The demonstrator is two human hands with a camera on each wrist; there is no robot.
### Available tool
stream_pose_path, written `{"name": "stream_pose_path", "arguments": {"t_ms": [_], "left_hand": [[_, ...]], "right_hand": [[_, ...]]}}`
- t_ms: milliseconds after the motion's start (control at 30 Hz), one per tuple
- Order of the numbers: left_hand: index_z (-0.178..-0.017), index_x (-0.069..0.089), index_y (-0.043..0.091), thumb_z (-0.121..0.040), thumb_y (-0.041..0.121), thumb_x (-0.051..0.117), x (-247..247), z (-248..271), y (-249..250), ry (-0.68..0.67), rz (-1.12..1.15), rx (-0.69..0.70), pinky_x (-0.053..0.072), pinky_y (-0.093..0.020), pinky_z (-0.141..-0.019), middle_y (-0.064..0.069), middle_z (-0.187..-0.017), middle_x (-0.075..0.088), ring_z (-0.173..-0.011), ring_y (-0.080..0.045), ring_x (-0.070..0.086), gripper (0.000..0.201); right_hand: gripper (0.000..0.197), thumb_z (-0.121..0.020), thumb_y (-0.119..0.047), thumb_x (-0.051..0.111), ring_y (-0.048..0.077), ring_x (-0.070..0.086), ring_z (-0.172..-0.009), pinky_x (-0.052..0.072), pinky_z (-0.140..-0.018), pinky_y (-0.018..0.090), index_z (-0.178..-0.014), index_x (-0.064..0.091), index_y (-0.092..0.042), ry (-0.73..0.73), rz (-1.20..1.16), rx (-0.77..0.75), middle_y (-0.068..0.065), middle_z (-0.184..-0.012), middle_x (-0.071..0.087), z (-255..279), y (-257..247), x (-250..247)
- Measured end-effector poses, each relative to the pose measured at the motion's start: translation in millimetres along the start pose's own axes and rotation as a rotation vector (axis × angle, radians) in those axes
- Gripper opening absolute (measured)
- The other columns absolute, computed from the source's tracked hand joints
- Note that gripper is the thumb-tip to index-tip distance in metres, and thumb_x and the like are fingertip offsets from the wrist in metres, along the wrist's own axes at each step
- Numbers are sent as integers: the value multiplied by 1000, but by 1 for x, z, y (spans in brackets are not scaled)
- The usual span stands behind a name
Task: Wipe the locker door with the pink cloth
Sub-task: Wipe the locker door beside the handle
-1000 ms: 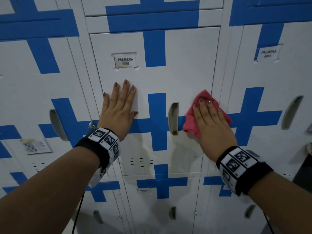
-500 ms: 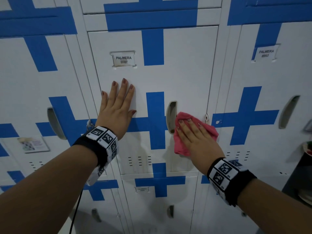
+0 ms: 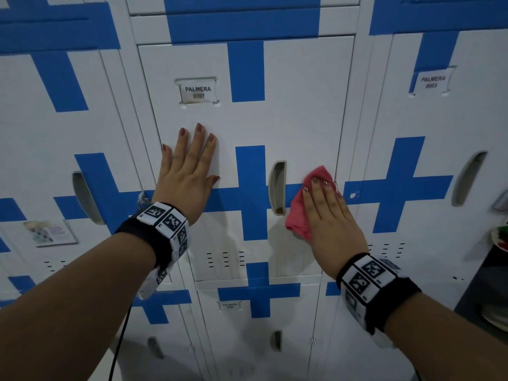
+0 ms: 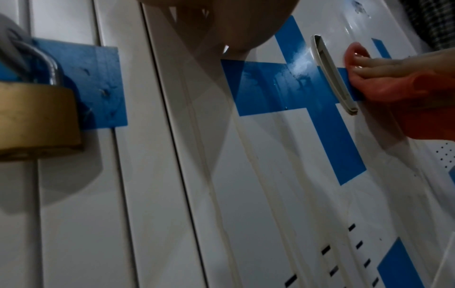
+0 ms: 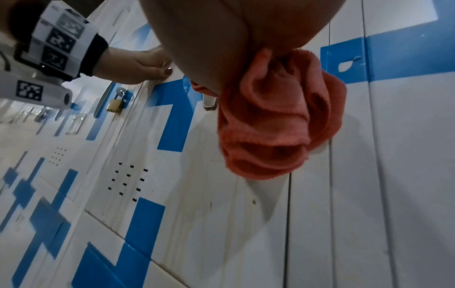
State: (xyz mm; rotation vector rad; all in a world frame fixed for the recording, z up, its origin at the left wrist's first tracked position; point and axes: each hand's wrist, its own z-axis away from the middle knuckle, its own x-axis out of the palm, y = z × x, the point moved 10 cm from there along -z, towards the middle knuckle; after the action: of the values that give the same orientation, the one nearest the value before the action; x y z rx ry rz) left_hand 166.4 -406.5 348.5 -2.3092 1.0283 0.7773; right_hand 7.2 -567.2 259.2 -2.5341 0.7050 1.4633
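Right hand (image 3: 331,215) is pressing the pink cloth (image 3: 301,213) flat against the locker door (image 3: 302,105), fingers straight and laid over it, nothing gripped. The cloth is sitting just right of the handle (image 3: 277,187), bunched beneath the palm, its top corner poking out past the fingertips near the door's right edge. Left hand (image 3: 189,171) is lying flat on the door well left of the handle, fingers straight and spread, thumb out toward the blue cross (image 3: 251,193). Further left of the handle, a brass padlock (image 4: 34,120) is hanging on the neighbouring locker.
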Motion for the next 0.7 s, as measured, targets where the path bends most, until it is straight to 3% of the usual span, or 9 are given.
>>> {"name": "stream_pose_path", "arguments": {"t_ms": [133, 267, 400, 500, 700], "left_hand": [[-147, -10, 17, -96, 35, 34, 0, 0, 0, 9, 3, 3, -5, -49, -113, -1, -153, -20, -140, -22, -18, 69], [-147, -9, 17, -96, 35, 36, 1, 0, 0, 12, 9, 2, -2, -52, -114, -1, -152, -19, -141, -23, -16, 70], [-147, -9, 17, -96, 36, 35, 1, 0, -1, 7, 13, 2, -4, -51, -113, -1, -153, -19, -140, -23, -17, 70], [-147, -9, 16, -96, 34, 36, 1, 0, -1, 11, 15, 3, -6, -50, -113, -1, -153, -19, -140, -23, -17, 70], [-147, -9, 17, -96, 33, 38, 1, 0, -1, 19, 9, 5, -3, -50, -113, -1, -153, -17, -140, -23, -15, 71]], "right_hand": [[77, -93, -29, 44, 21, -14, -142, -7, -113, 39, -147, -9, -15, 36, -113, -32, 5, -154, -15, -16, -13, -16], [78, -94, -31, 45, 16, -21, -140, -19, -107, 34, -147, -10, -18, 102, -227, -44, -2, -151, -23, -35, -25, -40], [77, -91, -32, 52, 24, -8, -144, 3, -116, 46, -149, 3, -19, 122, -183, -162, 1, -156, -7, -43, -47, -44], [74, -90, -29, 50, 23, -5, -144, 5, -116, 46, -150, 8, -18, 109, -126, -219, -1, -156, -5, -42, -57, -36], [67, -83, -36, 22, 26, 22, -141, 16, -114, 45, -145, 32, -12, 57, -22, -293, 5, -153, 26, -22, -64, -17]]}}
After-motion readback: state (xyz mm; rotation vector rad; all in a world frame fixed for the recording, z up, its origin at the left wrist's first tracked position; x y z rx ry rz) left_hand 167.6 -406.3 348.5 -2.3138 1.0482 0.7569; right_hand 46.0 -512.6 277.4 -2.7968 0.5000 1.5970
